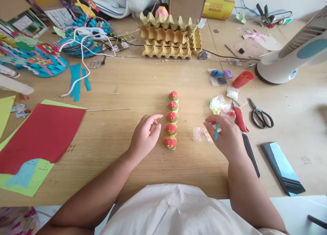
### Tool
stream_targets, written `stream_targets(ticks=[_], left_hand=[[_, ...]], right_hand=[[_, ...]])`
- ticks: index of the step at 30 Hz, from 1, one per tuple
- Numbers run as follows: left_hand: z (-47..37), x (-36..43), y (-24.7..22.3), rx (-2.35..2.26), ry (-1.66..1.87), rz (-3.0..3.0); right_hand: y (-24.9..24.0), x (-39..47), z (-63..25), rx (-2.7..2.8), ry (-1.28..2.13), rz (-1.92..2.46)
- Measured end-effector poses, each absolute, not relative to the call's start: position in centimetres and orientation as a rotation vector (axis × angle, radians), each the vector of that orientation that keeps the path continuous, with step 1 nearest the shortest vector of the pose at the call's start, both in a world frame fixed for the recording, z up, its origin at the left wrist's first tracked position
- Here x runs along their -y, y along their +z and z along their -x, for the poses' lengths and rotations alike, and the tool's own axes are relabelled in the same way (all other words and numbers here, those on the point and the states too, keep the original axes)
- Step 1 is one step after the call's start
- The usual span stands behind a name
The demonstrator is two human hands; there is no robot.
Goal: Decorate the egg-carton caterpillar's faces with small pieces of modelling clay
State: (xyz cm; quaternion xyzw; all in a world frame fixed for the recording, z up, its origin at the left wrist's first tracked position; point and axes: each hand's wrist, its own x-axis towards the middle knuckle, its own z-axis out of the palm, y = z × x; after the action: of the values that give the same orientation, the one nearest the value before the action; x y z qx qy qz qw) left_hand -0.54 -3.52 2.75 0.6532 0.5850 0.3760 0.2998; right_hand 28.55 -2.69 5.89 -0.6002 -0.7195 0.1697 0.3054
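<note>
A row of several painted egg-carton cups runs down the middle of the table, each with a red top, green band and yellow smiling face. My left hand hovers just left of the row, thumb and index finger apart, holding nothing; its other fingers are curled. To the right of the row, my right hand is closed around a slim blue modelling tool, whose upper part passes behind the fingers. Beside that hand lie a clear plastic packet and crumpled wrapping with pale clay.
Black-handled scissors, a red clay packet and a phone lie at right, near a red cup and a white fan. Egg cartons stand at the back. Red paper and a thin stick lie left.
</note>
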Motion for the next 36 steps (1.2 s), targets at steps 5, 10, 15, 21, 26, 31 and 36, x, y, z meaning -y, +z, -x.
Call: stream_targets(ticks=[5,10,15,21,26,31,36], left_hand=[[0.5,3.5,2.8,-1.543,1.075,-1.753],[0.4,3.4,2.3,-1.542,1.119,-1.726],[0.0,3.9,2.6,-1.461,1.132,-1.778],[-0.9,5.1,3.9,-1.291,1.137,-1.895],[-1.4,5.7,4.4,-1.167,1.186,-1.717],[-1.7,6.2,4.3,-1.062,1.089,-1.324],[-1.6,6.2,4.3,-0.948,1.047,-1.187]], right_hand=[[4.6,2.8,-29.9,2.317,0.430,1.652],[4.1,2.4,-29.3,2.468,0.533,1.677],[4.6,2.4,-27.6,2.378,0.530,1.526],[4.7,3.6,-24.9,2.032,0.733,1.156],[4.0,4.3,-23.3,1.942,0.759,1.015],[3.5,4.6,-22.8,1.952,0.771,0.959],[3.2,4.9,-22.7,1.966,0.736,0.871]])
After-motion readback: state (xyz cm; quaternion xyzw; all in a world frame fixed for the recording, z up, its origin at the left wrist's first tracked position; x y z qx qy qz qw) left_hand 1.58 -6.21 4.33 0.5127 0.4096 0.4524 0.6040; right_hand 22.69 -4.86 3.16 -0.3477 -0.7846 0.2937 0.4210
